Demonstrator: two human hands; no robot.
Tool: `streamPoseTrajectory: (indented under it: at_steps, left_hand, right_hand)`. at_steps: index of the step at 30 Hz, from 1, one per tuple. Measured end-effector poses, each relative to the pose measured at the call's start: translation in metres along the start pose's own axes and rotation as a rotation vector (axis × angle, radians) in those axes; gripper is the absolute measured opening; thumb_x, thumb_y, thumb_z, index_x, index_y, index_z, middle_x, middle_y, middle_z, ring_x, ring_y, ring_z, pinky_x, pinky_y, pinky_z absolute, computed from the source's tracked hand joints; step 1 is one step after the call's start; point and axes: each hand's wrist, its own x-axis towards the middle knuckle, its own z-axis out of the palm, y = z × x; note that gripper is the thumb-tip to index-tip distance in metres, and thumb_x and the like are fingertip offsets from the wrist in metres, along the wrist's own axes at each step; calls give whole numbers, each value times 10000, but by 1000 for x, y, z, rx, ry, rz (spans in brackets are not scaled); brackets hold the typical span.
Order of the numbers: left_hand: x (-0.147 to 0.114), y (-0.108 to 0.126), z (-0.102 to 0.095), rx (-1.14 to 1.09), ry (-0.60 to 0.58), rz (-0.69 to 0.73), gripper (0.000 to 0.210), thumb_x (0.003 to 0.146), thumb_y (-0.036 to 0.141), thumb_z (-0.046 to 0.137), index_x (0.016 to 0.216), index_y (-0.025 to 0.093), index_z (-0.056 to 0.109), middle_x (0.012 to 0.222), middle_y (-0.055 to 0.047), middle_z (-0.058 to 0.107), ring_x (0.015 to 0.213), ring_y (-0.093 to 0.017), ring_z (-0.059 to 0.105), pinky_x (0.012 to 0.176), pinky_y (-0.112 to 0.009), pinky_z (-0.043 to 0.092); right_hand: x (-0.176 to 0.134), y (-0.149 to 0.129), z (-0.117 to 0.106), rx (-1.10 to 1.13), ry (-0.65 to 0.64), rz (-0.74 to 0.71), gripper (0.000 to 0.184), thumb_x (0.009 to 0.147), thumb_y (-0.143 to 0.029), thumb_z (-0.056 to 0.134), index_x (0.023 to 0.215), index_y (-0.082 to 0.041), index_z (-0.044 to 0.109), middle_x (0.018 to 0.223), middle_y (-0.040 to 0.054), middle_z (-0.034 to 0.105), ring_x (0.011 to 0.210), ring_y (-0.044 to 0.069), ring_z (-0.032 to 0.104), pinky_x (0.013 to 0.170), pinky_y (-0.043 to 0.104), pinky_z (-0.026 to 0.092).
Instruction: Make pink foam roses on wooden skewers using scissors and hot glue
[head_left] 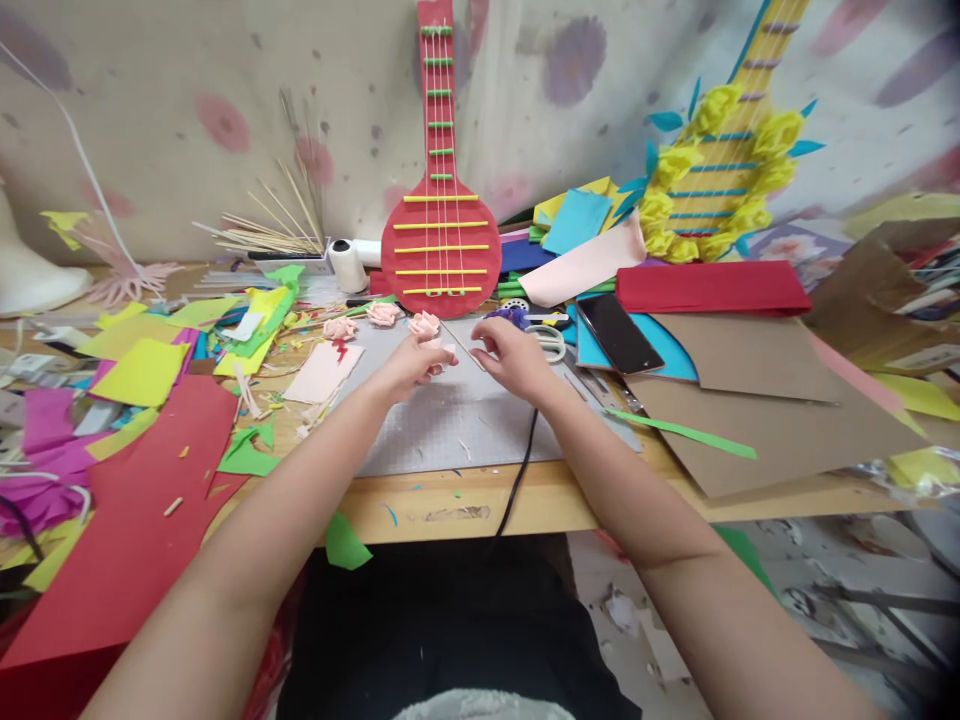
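Observation:
My left hand (414, 367) is over the grey cutting mat (420, 440), its fingers closed on a small pale pink paper piece (444, 347). Just right of it, my right hand (514, 357) is curved with thumb and fingers apart, and nothing shows between them. A thin stick (463, 342) slants across the mat between the hands. Pink paper roses (383, 314) lie in a row along the mat's far edge. Behind them stands a red paper lute (441, 255) with yellow and green bars and white strings.
Scissors (547, 343) and a black phone (619, 332) lie right of my hands, near brown cardboard (772, 420). Red sheets (150, 500) and coloured scraps cover the left side. A yellow flowered instrument (709, 185) leans at back right; a thread spool (346, 267) stands behind.

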Motion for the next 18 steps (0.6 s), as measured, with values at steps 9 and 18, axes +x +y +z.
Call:
streamPoseTrajectory:
  at_steps: [9, 18]
  left_hand:
    - [1, -2, -6, -100, -27, -109, 434, 533, 79, 688, 911, 171, 497, 605, -8, 567, 405, -24, 343, 385, -165, 94]
    - [-2, 29, -36, 288, 156, 120, 285, 695, 419, 637, 830, 174, 580, 770, -71, 653, 479, -66, 441, 399, -185, 220]
  right_hand:
    - [9, -4, 29, -13, -49, -111, 136, 821, -236, 475, 882, -201, 592, 850, 39, 559, 722, 135, 496, 591, 229, 290]
    - [23, 2, 27, 604, -114, 307, 156, 684, -319, 618, 711, -171, 575, 591, -29, 463, 536, 85, 385, 529, 229, 293]
